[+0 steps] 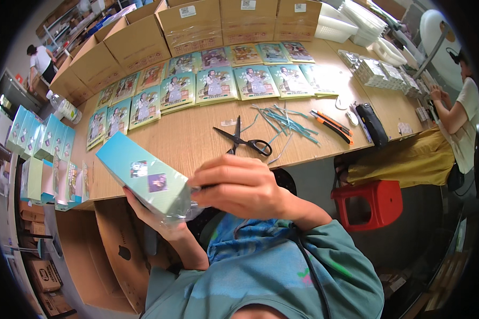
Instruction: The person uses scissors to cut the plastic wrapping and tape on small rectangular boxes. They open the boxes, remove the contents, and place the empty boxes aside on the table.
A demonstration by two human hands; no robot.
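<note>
A blue-green cardboard box (139,175) with two small picture stickers lies tilted across my left hand (155,217), which grips it from below. Loose clear plastic film (189,211) wraps the box's near end. My right hand (239,187) has its fingers pinched together on that film; the exact fingertip contact is partly hidden. Just beyond my right hand, black-handled scissors (243,141) lie spread on the wooden table (175,135). Cut blue-green strips (287,121) are heaped past the scissors.
Two rows of illustrated card packs (215,83) stand before open cartons (191,28). An orange utility knife (333,125) and black pouch (371,123) lie right. Similar boxes (44,135) and a bottle (64,107) are left. A co-worker (459,107) sits right, near a red stool (367,205).
</note>
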